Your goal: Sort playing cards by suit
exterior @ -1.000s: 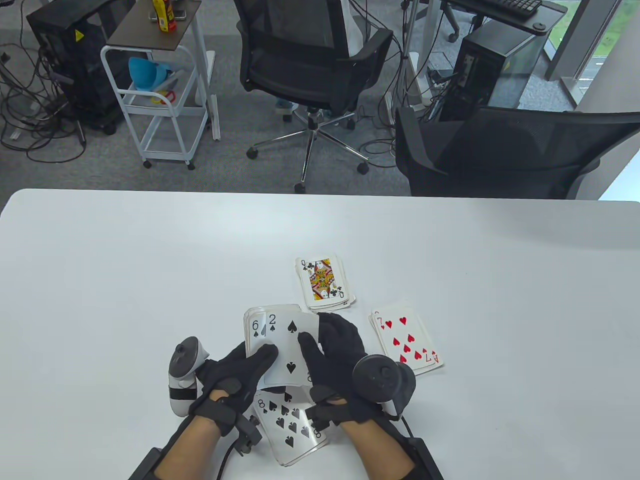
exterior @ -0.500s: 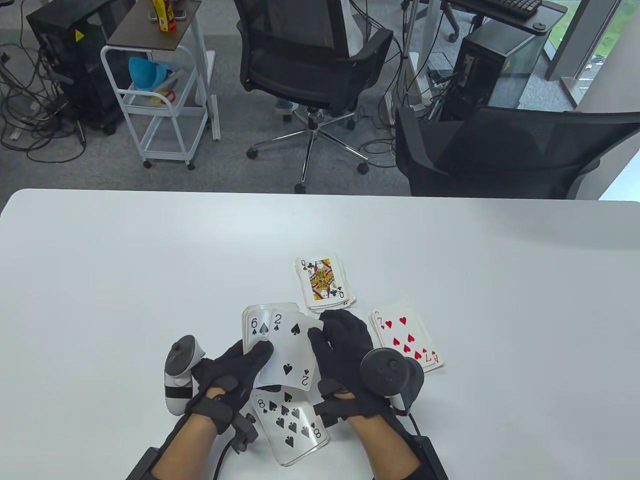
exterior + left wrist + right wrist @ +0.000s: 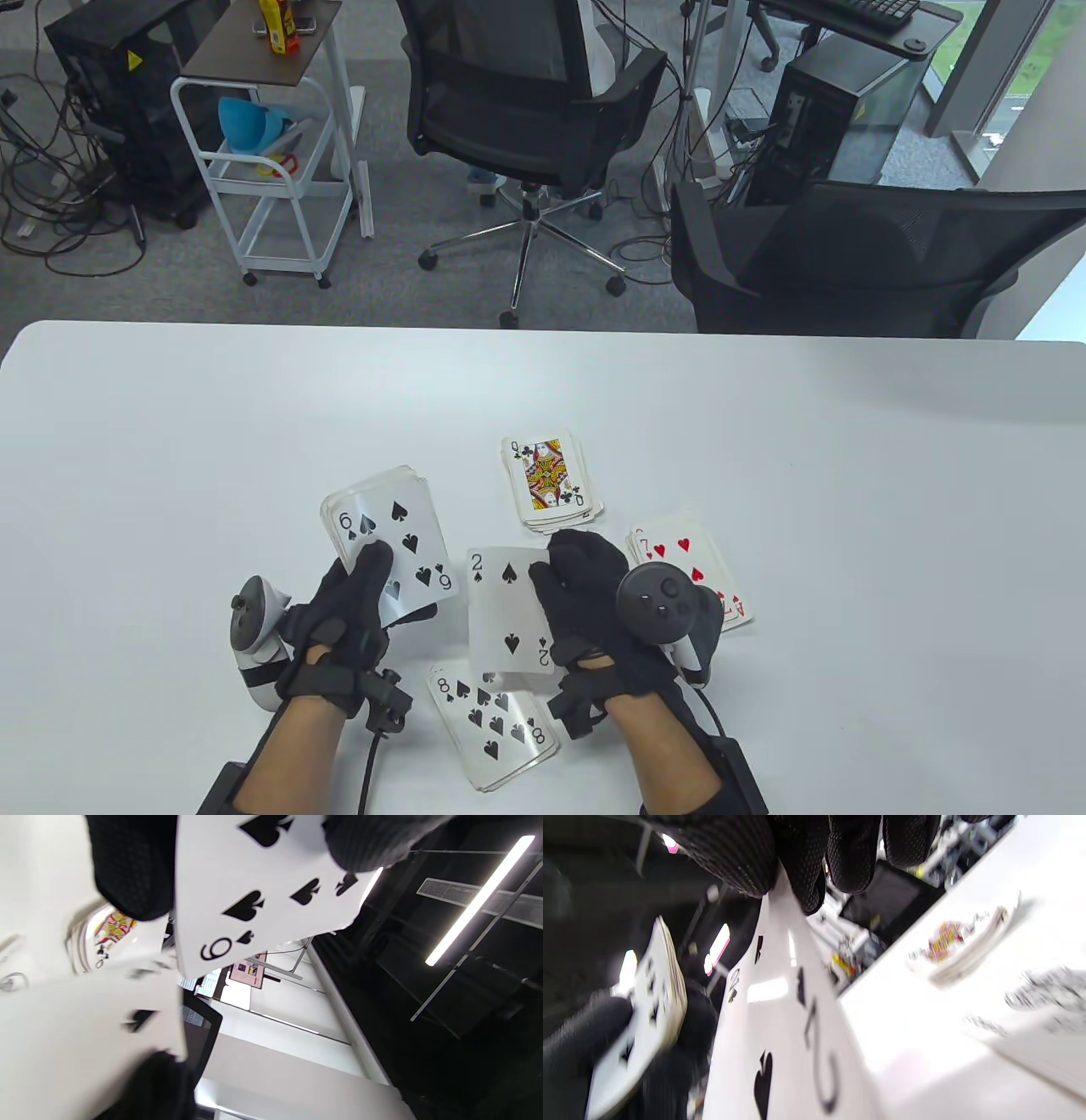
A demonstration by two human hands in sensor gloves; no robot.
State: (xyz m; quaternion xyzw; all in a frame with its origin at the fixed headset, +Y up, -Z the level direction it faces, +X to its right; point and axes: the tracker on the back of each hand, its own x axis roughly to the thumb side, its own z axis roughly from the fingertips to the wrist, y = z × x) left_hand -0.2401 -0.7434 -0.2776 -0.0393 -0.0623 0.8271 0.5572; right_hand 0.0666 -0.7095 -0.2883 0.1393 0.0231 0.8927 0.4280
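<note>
- Table view: left hand (image 3: pixel 344 607) is gripping a face-up card stack topped by the six of spades (image 3: pixel 392 543), above the white desk's (image 3: pixel 170 441) near edge.
- Right hand (image 3: pixel 594 598) fingers are pinching the white two of spades card (image 3: pixel 506 611) over the desk's near edge.

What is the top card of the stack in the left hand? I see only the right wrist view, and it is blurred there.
Observer: The 6 of spades. The left hand grips that stack.
Operator: Where is the spade pile on the table?
Observer: Nearest the person, with the 8 of spades on top. In the table view the 2 of spades, pinched by the right hand, overlaps its far edge.
Operator: And the blurred face card?
Observer: It is the queen of clubs, on top of the far pile.
</note>
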